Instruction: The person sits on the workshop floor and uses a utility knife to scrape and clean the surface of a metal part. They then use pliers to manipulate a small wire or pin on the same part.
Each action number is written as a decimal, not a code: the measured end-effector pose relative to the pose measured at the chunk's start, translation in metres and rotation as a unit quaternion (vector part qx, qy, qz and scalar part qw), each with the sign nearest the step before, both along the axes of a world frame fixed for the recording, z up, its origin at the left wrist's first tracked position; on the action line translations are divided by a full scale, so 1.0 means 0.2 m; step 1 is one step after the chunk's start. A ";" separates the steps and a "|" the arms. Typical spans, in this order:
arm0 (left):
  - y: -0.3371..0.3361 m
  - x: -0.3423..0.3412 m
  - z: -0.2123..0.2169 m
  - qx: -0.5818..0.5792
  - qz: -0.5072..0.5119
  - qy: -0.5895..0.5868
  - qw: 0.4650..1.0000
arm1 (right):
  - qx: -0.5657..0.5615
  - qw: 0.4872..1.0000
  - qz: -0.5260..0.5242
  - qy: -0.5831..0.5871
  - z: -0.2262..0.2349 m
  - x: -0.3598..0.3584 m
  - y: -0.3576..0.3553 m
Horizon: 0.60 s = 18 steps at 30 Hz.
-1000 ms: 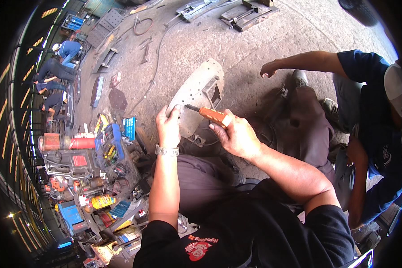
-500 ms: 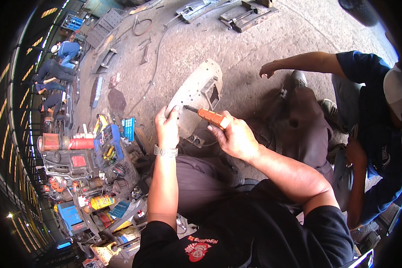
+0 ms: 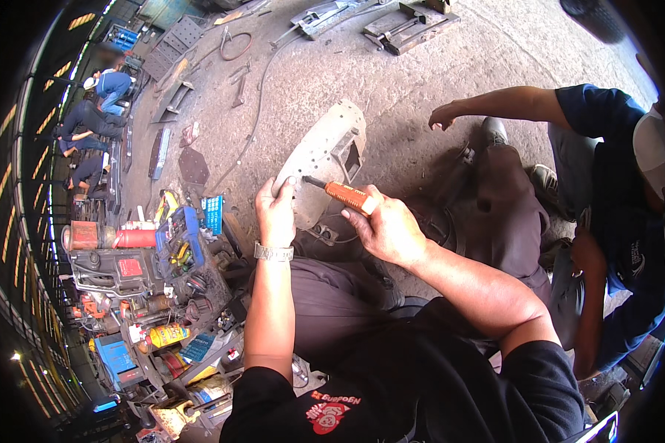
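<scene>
Left hand [image 3: 275,214] holds the lower edge of the curved grey metal cover [image 3: 325,159], fingers wrapped over its rim, pinning it against the concrete floor [image 3: 436,66]. Right hand [image 3: 388,229] is closed around the orange-handled screwdriver [image 3: 347,196], dark tip pointing left and touching the cover just beside the left fingers. Cover sits on the floor right ahead of the knees, square cutout facing up-right.

Change vs. a second ago: almost none. Both hands keep the same grips; the screwdriver tip stays at the same spot on the cover edge. Reads as work holding at one fastener or seam, not moving along.

Co-worker's bare arm [image 3: 495,107] reaches in from the right, hand hanging above the floor, well clear of the cover. Cluttered toolbox [image 3: 177,244] to the left, untouched.
</scene>
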State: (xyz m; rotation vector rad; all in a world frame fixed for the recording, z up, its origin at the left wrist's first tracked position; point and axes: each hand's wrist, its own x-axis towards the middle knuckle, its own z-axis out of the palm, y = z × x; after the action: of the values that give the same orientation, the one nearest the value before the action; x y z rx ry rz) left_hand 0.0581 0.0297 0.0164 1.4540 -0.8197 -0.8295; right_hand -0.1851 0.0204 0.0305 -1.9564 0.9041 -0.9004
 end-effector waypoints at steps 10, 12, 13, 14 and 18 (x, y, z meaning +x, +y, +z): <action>0.01 0.03 -0.01 0.028 -0.008 -0.037 0.999 | 0.007 1.000 0.003 0.008 0.01 0.00 0.01; 0.00 0.01 0.00 0.027 -0.003 -0.029 0.999 | 0.031 0.999 -0.005 0.010 0.00 0.01 0.01; 0.00 0.00 0.01 0.026 -0.001 -0.025 0.999 | 0.043 0.999 -0.010 0.011 -0.01 0.01 0.01; -0.01 0.00 0.00 0.027 -0.001 -0.017 0.999 | 0.040 0.999 -0.011 0.012 -0.01 0.01 0.01; 0.00 0.01 -0.01 0.019 0.002 -0.009 1.000 | 0.032 0.999 -0.005 0.013 0.02 0.01 0.01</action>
State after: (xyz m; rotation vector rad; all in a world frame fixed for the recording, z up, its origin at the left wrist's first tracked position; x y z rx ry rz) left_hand 0.0599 0.0306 0.0144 1.4975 -0.8185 -0.8342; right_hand -0.1839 0.0228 0.0338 -1.9140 0.9468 -0.8432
